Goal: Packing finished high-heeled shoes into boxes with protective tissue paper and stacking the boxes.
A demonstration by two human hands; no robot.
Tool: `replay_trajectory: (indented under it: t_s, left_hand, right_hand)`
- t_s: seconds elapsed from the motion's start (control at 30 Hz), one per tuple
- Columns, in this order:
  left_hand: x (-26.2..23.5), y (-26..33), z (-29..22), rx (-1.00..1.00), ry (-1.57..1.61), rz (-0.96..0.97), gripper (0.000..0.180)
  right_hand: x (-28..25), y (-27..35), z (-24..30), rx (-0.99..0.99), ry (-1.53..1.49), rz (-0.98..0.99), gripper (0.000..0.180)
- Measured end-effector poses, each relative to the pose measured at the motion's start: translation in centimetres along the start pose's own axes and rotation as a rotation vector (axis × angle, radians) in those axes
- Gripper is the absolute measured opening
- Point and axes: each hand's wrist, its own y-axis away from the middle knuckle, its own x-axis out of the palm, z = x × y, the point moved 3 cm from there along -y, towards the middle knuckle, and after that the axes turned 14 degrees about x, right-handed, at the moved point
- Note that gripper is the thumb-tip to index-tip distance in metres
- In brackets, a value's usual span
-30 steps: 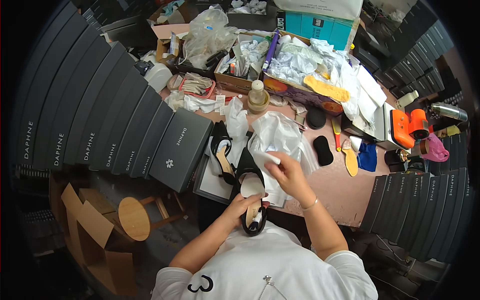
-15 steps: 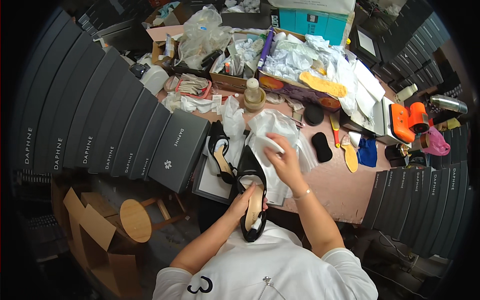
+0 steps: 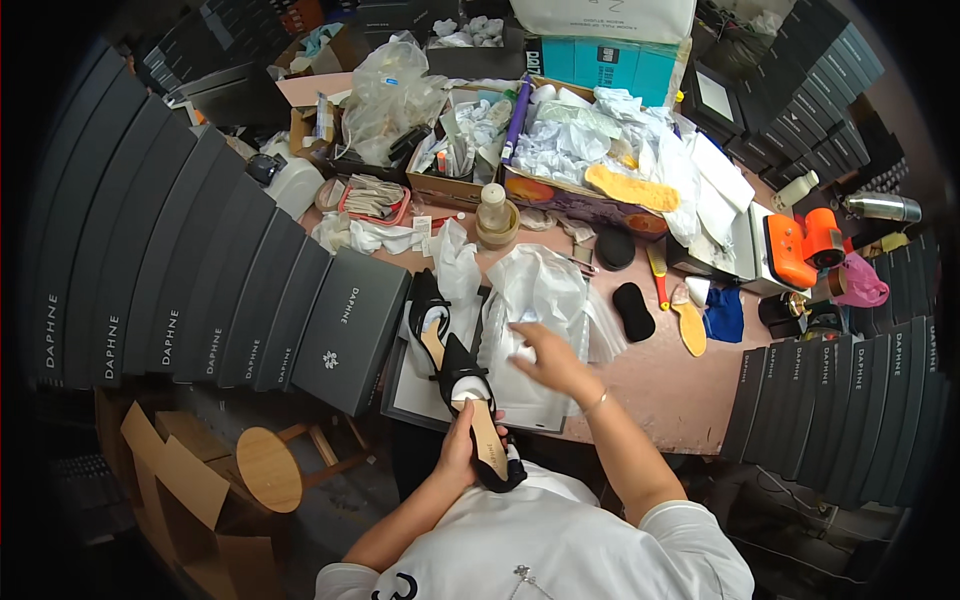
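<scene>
A black pointed-toe slingback shoe [image 3: 487, 445] with a beige insole is tilted up in front of my body, and my left hand [image 3: 460, 447] is closed around its side. Something white shows inside its toe opening, and a white wrap is near its heel. Over the white tissue paper [image 3: 545, 280], my right hand [image 3: 555, 366] has its fingers apart and holds nothing visible. The matching black shoe [image 3: 425, 315] lies in the open grey shoebox [image 3: 408, 398], just beyond the held shoe's toe.
Grey shoeboxes [image 3: 190, 270] stand in a long row on the left, with more [image 3: 840, 410] at the right. Along the back, a carton of crumpled paper [image 3: 570, 130] sits beside a jar [image 3: 494, 215]. A black pad [image 3: 633, 311] and yellow insole [image 3: 690, 325] lie on the table.
My right hand held a flat white piece above the tissue paper; now that piece is out of its fingers and the hand is lower. The held shoe has shifted slightly left.
</scene>
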Motion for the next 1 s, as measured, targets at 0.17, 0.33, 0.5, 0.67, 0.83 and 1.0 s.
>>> replay_trajectory:
  t_s: [0.17, 0.33, 0.5, 0.67, 0.83, 1.0]
  left_hand:
    - [0.3, -1.1, -0.9, -0.057, -0.003, 0.023, 0.040]
    - [-0.3, -2.1, -2.0, -0.119, 0.097, 0.114, 0.062]
    - [2.4, -1.4, -3.2, -0.043, 0.054, 0.242, 0.080]
    - [3.9, -0.9, -1.3, -0.033, -0.078, 0.252, 0.072]
    - [3.4, -1.0, -1.5, -0.155, -0.080, 0.256, 0.058]
    - [4.3, -0.4, 1.0, -0.076, -0.145, 0.264, 0.058]
  right_hand:
    - [2.5, -5.1, -8.7, 0.356, 0.495, -0.090, 0.035]
    - [0.2, -2.9, -6.1, 0.308, 0.078, -0.181, 0.037]
    - [-1.2, 4.8, 4.6, -0.146, -0.314, -0.039, 0.035]
    - [1.5, 5.5, 4.5, -0.285, 0.191, -0.294, 0.038]
    - [1.0, 7.5, 4.4, 0.070, -0.298, -0.032, 0.031]
    - [1.2, 7.5, 2.6, -0.090, 0.028, -0.251, 0.030]
